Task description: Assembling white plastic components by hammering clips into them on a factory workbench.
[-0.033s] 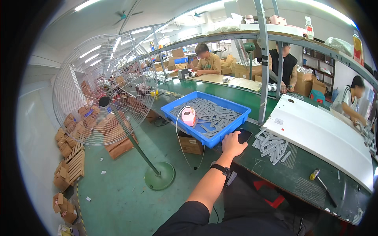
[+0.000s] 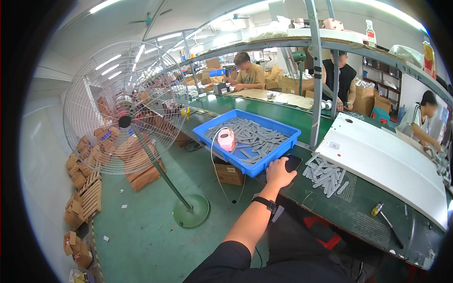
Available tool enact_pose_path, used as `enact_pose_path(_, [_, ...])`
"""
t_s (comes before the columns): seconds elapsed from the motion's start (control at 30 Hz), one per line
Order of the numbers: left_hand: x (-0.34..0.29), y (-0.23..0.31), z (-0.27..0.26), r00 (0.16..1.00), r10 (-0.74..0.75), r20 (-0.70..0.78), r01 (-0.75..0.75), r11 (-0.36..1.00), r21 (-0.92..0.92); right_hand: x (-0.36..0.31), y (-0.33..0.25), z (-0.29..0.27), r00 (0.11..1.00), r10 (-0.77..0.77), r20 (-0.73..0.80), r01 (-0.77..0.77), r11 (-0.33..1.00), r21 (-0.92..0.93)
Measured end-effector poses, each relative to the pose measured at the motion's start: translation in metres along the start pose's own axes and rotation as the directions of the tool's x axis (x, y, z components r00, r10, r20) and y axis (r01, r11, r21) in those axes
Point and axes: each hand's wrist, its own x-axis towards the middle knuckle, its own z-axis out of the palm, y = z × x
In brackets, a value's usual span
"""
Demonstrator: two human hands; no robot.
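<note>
My left hand (image 2: 280, 173) reaches forward from the lower edge, a dark watch on its wrist. It lies palm down on the table at the near right corner of a blue tray (image 2: 200, 128), thumb spread toward a dark phone (image 2: 293, 163). The fingers seem to touch the phone's near side; whether they press on it I cannot make out. Many flat grey strips (image 2: 257, 134) fill the tray, with a pink and white device (image 2: 226, 140) on top trailing a white cable. A grey strip (image 2: 277, 214) shows just past my wrist. My right hand is out of sight.
Loose grey strips (image 2: 325, 175) lie beside a large white panel (image 2: 382, 162) on the green table. A hammer (image 2: 388, 225) rests at the near right. A floor fan (image 2: 123, 121) stands left. Metal shelf posts (image 2: 313, 75) rise behind; several co-workers (image 2: 251, 75) sit beyond.
My left hand, the tray and the phone stay put. The ceiling fan's blades have turned, and the co-worker at the far right has shifted slightly.
</note>
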Motion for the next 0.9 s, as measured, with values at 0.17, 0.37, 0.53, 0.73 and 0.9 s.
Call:
enact_pose_path(0.17, [-0.006, -0.009, -0.004, 1.0, -0.022, 0.004, 0.022, 1.0, -0.011, 0.006, -0.007, -0.01, 0.999, 0.039, -0.033, -0.039, 0.999, -0.009])
enact_pose_path(0.37, [0.005, 0.01, 0.007, 0.995, 0.085, -0.047, -0.088, 0.994, -0.062, -0.007, -0.009, 0.032, 0.962, 0.104, -0.251, -0.106, 0.994, 0.004])
enact_pose_path(0.53, [-0.003, 0.011, -0.019, 0.999, -0.047, 0.02, 0.048, 0.992, -0.113, 0.028, 0.028, 0.255, 0.557, 0.172, -0.812, -0.107, 0.985, 0.135])
enact_pose_path(0.73, [0.019, -0.033, 0.024, 0.994, 0.061, -0.091, -0.064, 0.997, -0.038, 0.156, 0.159, 0.382, 0.104, 0.193, -0.976, -0.053, 0.981, 0.188])
enact_pose_path(0.9, [0.017, -0.028, 0.027, 0.99, 0.119, -0.081, -0.124, 0.991, -0.055, 0.179, 0.152, 0.386, -0.687, 0.726, -0.029, 0.327, 0.344, 0.88])
